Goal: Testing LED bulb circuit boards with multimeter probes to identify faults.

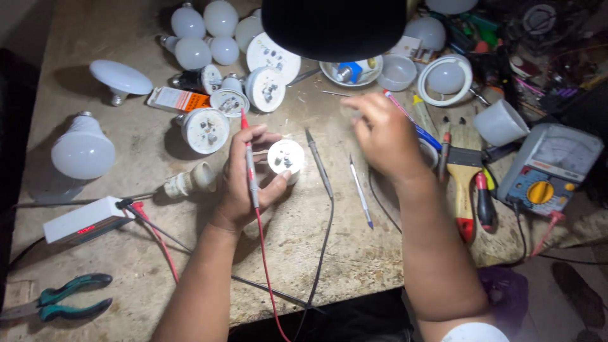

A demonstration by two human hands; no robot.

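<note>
— What's on the bench, biggest first?

— The stone worktop [354,253] itself, scuffed and pale, its near edge running across just in front of me. Then bulbs: I count about five whole white globe bulbs [204,33] clustered far left, one large bulb [83,152] lying alone at the left, and a flat saucer-shaped lamp [120,77] beyond it. About five opened bulbs with bare round LED boards [206,130] sit in the far middle. One analogue multimeter [548,168] with a yellow dial is at the right, one paintbrush [464,180] beside it, one pair of green-handled pliers [63,297] near left.

— And your hands?

— My left hand [244,183] is closed around two things: the red test probe [251,168], held like a pen, and a small opened bulb [285,158] pinched at my fingertips. Its white disc faces up, with a few small dark components on it. It sits mid-bench, just left of the soldering iron [318,163].

— The right one?

— My right hand [383,136] hovers farther off, fingers curled loosely inward. I can't tell whether it grips anything.

— Room to move?

— Bare worktop lies near me between my forearms, crossed only by the red lead and a dark cable. One screwdriver [360,190] lies there too. The far and right sides are crowded.
</note>
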